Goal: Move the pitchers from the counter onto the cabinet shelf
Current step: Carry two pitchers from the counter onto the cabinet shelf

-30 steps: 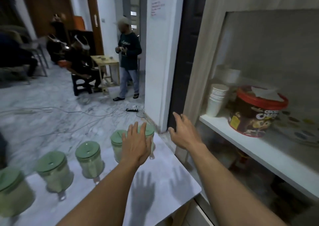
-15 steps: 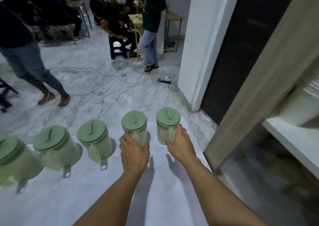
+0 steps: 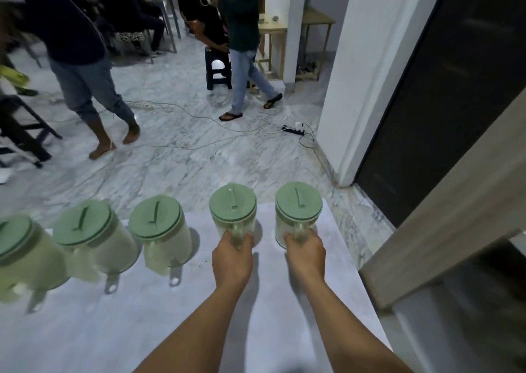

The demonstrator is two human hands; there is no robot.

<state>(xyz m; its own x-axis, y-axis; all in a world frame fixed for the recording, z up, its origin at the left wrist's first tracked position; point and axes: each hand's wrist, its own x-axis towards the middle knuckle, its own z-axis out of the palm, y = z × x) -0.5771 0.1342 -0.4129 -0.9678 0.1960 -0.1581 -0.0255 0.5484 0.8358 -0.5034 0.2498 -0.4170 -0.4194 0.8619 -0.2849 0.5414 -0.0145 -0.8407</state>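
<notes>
While five pitchers stood in a row along the far edge of the white tabletop, both hands were closed on the two at the right end. The left hand gripped the handle of the fourth pitcher, at about 12 o'clock in the view, and the right hand gripped the handle of the fifth pitcher, at about 1 o'clock; fingers were wrapped around each handle, knuckles up. Both of those pitchers sat upright on the tabletop (whether either had left the surface could not be told). Each had a round green lid and a pale translucent body.

Three more pitchers stood untouched toward 9 and 10 o'clock, their handles pointing back at the wearer, the outermost blurred. At 3 o'clock the beige frame of the cabinet ran diagonally beside the tabletop's right edge. Beyond the tabletop, at 11 and 12 o'clock, people stood on a marble floor crossed by cables, with a power strip near the white wall.
</notes>
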